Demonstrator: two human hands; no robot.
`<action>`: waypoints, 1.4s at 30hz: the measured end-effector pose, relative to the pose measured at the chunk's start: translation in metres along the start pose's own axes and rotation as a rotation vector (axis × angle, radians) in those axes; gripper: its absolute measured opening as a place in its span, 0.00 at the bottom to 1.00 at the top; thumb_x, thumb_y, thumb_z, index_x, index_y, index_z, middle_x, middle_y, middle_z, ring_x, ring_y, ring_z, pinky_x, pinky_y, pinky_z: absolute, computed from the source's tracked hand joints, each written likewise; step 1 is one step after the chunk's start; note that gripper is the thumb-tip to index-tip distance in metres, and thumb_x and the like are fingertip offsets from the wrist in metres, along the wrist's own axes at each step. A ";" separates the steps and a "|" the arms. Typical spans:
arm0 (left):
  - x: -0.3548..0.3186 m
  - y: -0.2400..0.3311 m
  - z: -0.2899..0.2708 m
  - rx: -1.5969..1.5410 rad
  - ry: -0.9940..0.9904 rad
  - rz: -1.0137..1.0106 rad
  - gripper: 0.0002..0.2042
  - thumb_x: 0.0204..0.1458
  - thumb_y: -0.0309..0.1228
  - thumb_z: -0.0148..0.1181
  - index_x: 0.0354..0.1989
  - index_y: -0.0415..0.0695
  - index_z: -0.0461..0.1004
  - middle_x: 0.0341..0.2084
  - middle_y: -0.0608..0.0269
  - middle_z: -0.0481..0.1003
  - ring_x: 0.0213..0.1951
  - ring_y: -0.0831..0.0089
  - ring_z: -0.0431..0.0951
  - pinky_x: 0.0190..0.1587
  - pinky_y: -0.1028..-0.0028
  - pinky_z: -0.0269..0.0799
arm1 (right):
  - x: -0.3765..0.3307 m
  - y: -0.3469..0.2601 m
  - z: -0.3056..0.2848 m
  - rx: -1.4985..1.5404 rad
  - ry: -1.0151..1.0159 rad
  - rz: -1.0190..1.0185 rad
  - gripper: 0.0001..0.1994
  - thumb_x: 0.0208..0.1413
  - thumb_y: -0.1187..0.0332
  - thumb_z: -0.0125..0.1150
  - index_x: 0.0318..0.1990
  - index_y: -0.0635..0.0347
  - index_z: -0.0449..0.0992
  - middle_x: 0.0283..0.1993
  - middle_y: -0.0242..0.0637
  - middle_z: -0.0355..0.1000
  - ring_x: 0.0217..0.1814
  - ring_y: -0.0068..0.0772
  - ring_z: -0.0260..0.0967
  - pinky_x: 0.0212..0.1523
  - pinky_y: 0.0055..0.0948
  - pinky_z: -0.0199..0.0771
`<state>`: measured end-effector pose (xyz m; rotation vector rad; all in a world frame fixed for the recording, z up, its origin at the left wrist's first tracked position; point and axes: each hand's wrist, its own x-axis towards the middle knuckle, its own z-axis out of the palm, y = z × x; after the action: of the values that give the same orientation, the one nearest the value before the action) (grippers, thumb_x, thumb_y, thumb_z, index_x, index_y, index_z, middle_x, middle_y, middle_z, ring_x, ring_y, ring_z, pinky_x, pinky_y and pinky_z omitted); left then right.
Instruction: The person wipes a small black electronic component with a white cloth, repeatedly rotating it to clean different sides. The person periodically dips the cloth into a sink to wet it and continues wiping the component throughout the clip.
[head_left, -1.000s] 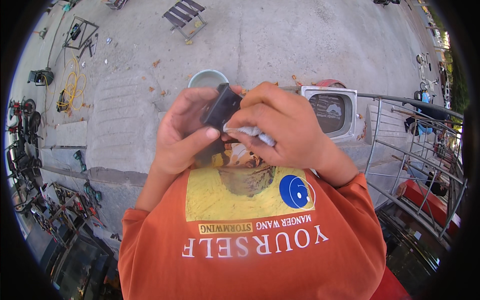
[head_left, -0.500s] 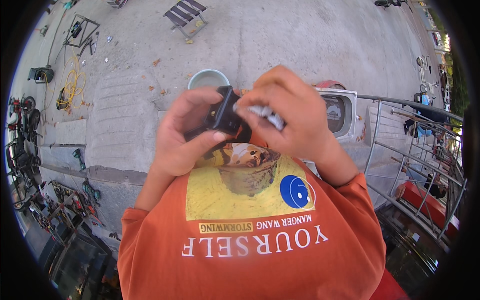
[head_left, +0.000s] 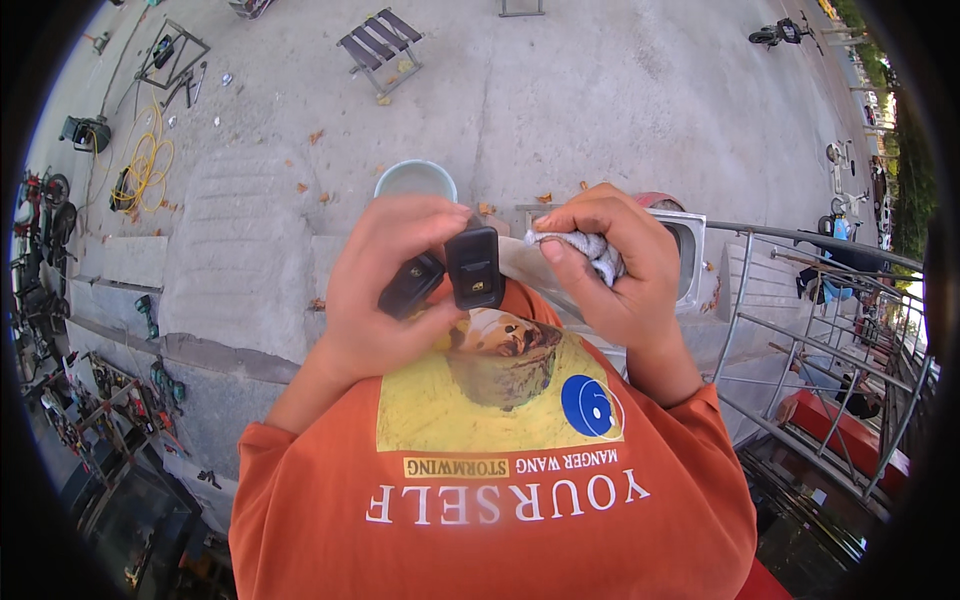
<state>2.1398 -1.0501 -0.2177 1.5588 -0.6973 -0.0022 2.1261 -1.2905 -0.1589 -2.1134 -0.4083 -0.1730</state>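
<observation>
My left hand (head_left: 385, 265) is closed around two small black pieces that look like car switches. The front black switch (head_left: 475, 267) is held upright between fingertips and thumb, with a raised bar and a small yellow mark on its face. Behind it, nearer the palm, is the second black switch (head_left: 412, 284), partly covered by the fingers. My right hand (head_left: 630, 255) pinches a bunched white-and-grey cloth (head_left: 590, 250) between thumb and fingers. A short gap separates the cloth from the switches.
Beyond my hands stand a pale round basin (head_left: 416, 180) and a metal sink (head_left: 690, 255). Metal railings (head_left: 815, 350) rise on the right. A folding stool (head_left: 380, 45) stands farther off. Coiled yellow cable (head_left: 150, 170) and several power tools (head_left: 168, 382) lie on the left.
My right hand and its cloth have drawn away from the switch, to the right. The front switch has turned its marked face toward me, and the second one now shows beside it.
</observation>
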 end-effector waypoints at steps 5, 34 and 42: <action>0.001 -0.003 0.009 -0.059 0.125 0.038 0.28 0.41 0.15 0.68 0.55 0.39 0.73 0.53 0.47 0.72 0.49 0.63 0.78 0.45 0.71 0.76 | -0.001 -0.008 -0.001 0.049 -0.024 -0.052 0.07 0.50 0.79 0.66 0.38 0.66 0.78 0.35 0.41 0.77 0.33 0.31 0.73 0.34 0.27 0.70; -0.006 -0.010 0.015 -0.494 -0.003 0.007 0.31 0.49 0.10 0.57 0.61 0.48 0.60 0.65 0.37 0.60 0.57 0.56 0.77 0.57 0.63 0.76 | 0.003 -0.018 0.008 0.035 0.005 -0.221 0.12 0.43 0.76 0.74 0.36 0.59 0.79 0.33 0.36 0.74 0.28 0.34 0.72 0.26 0.29 0.71; -0.009 -0.014 0.013 -0.246 0.062 0.000 0.31 0.41 0.10 0.58 0.57 0.45 0.68 0.62 0.40 0.66 0.55 0.54 0.75 0.59 0.61 0.69 | 0.008 -0.022 0.017 -0.132 0.037 -0.364 0.14 0.42 0.76 0.77 0.38 0.58 0.82 0.33 0.35 0.72 0.25 0.31 0.68 0.23 0.27 0.68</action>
<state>2.1334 -1.0591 -0.2360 1.3173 -0.6238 -0.0379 2.1254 -1.2639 -0.1485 -2.1442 -0.7756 -0.4597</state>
